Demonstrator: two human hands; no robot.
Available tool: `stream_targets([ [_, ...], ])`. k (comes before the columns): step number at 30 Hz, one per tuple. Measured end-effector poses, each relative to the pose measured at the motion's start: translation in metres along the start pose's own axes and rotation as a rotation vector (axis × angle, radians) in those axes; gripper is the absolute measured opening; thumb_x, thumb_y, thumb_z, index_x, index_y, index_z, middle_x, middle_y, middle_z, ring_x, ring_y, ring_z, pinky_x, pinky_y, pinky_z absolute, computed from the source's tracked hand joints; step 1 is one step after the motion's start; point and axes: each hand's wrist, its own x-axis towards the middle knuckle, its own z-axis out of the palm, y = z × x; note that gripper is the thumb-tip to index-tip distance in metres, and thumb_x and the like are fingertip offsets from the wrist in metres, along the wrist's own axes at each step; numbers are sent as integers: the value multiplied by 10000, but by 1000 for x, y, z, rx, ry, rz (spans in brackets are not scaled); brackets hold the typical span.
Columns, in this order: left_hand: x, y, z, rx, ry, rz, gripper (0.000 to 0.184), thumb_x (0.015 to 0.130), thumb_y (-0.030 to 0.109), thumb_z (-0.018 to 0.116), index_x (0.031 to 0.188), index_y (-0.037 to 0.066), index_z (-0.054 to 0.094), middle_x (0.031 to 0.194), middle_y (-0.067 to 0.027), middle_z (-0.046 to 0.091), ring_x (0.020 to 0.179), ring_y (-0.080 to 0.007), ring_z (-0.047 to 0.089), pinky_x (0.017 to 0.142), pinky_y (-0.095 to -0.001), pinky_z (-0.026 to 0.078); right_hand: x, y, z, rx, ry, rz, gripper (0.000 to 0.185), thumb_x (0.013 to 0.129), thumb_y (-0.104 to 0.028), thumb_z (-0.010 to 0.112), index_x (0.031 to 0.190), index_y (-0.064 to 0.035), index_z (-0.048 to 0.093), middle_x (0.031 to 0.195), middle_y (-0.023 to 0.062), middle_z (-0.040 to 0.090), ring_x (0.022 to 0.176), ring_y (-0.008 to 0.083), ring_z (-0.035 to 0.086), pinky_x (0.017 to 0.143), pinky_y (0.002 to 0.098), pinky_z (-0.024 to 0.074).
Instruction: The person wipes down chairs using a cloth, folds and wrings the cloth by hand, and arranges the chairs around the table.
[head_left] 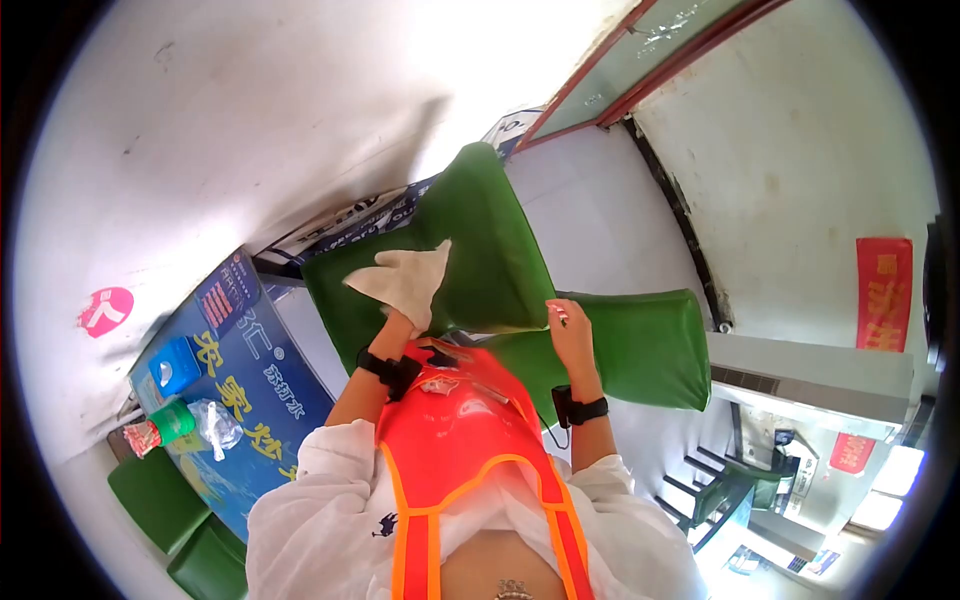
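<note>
Over the green chair [505,265] in front of you, the pale cloth [408,280] covers your left hand [404,320], the nearer one; its fingers are hidden, so I cannot tell whether they grip. The cloth's far edge slants from near left to far right, one corner pointing away from you. To its right, well apart, your right hand [572,338] has fingers curled by the chair's edge, its hold unclear.

Blue table [255,420], yellow and white lettering across top. Near table edge farther from large green chair [490,250]: blue box [178,366], green container [172,420], clear crumpled plastic [216,428], grouped close. Chair beside table; pale cloth [408,282] over its upholstery. Pale floor [595,205] beyond chair, seen from table.
</note>
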Motion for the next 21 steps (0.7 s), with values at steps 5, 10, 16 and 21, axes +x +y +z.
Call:
stream_targets([
  [5, 5, 21, 15, 11, 31, -72, 302, 764, 220, 588, 947, -16, 541, 878, -111, 570, 859, -248, 533, 756, -348, 433, 0, 39, 38, -125, 210, -96, 283, 845, -192, 500, 1061, -10, 511, 1067, 175, 531, 1002, 312, 505, 853, 376, 399],
  [10, 29, 59, 42, -34, 65, -88, 289, 773, 220, 578, 939, -14, 544, 876, -115, 570, 858, -253, 533, 755, -351, 432, 15, 35, 68, -164, 312, 91, 299, 889, -219, 420, 1111, -28, 478, 1012, 169, 538, 955, 339, 496, 806, 420, 408],
  [16, 43, 154, 85, -246, 53, 23, 275, 784, 220, 566, 930, -12, 547, 874, -119, 569, 855, -260, 533, 754, -355, 431, 10, 36, 60, -207, 323, -42, 373, 774, -190, 553, 1122, -84, 469, 939, 125, 550, 875, 335, 516, 695, 422, 452],
  [21, 50, 154, 100, -283, 50, 83, 264, 793, 220, 556, 922, -10, 550, 872, -123, 568, 853, -266, 533, 753, -358, 431, 8, 45, 67, -214, 299, -4, 419, 734, -175, 567, 1124, -66, 460, 985, 117, 539, 885, 335, 503, 717, 416, 446],
])
